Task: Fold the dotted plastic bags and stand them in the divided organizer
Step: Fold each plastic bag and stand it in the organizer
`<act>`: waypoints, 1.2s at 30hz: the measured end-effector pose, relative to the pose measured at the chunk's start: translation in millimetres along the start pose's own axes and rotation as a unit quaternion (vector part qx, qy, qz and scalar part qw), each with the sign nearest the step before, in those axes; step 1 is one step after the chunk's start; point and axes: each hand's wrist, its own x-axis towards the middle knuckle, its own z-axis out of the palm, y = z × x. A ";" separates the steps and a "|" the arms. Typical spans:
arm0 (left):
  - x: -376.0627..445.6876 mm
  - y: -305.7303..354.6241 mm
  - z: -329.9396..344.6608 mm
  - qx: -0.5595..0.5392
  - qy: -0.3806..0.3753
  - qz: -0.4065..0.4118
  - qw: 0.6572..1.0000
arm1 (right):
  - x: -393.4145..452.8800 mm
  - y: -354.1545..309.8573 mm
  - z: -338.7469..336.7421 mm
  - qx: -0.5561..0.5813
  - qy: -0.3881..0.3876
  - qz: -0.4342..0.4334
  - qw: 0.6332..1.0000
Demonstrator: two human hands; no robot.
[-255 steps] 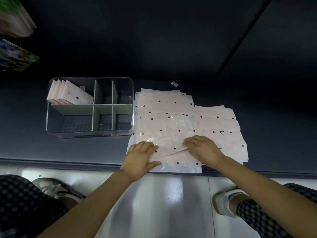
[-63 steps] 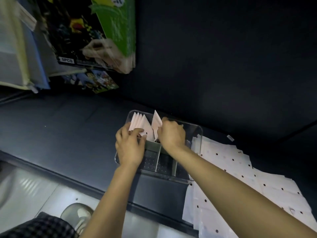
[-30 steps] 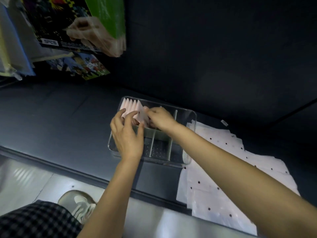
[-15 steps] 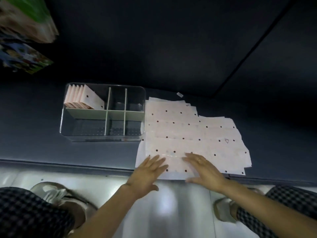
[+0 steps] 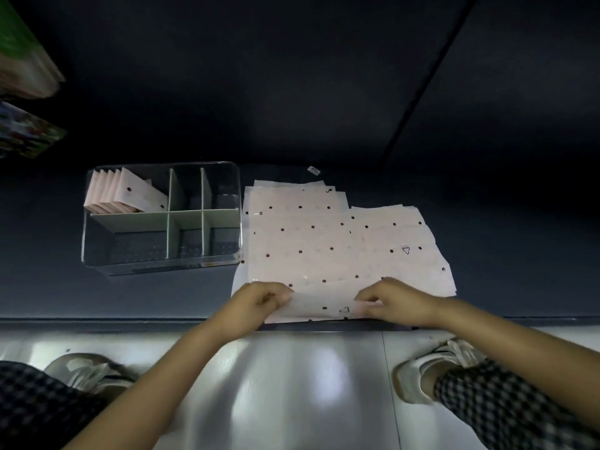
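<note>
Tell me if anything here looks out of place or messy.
Mostly tidy. The flat bags lie in a loose, uneven pile, edges staggered, beside the organizer. The folded bags lean rather than stand straight in its far left compartment. A small white scrap lies alone behind the pile.

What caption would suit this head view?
Both hands, left and right, lift a dotted bag's near edge beside the organizer holding folded bags.
</note>
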 end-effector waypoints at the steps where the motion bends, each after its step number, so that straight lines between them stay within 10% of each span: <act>1: 1.7 6.9 -6.9 -0.036 0.000 0.008 0.999 | -0.1 -4.3 -15.0 0.028 -0.002 0.001 1.000; 5: 10.8 23.7 -22.1 -0.079 0.140 0.014 0.987 | 19.9 -11.0 -58.8 0.090 0.071 0.014 0.993; 9: 12.8 25.5 -13.8 0.136 0.338 0.060 0.929 | 65.1 -3.4 -72.1 0.051 0.100 0.060 0.992; 15: 19.7 2.5 24.2 0.353 0.207 0.162 0.898 | 123.0 12.4 -60.7 0.007 0.073 0.134 0.988; 30: 13.7 -49.6 61.1 0.516 0.030 0.060 0.854 | 144.9 18.7 -41.7 -0.096 0.199 0.207 0.953; 33: 14.0 -47.2 59.8 0.504 0.029 0.037 0.862 | 125.0 0.4 -20.3 -0.111 0.321 0.135 0.931; 36: 16.6 -54.9 61.3 0.485 0.006 0.021 0.874 | 95.1 -25.4 23.1 -0.136 0.269 -0.031 0.953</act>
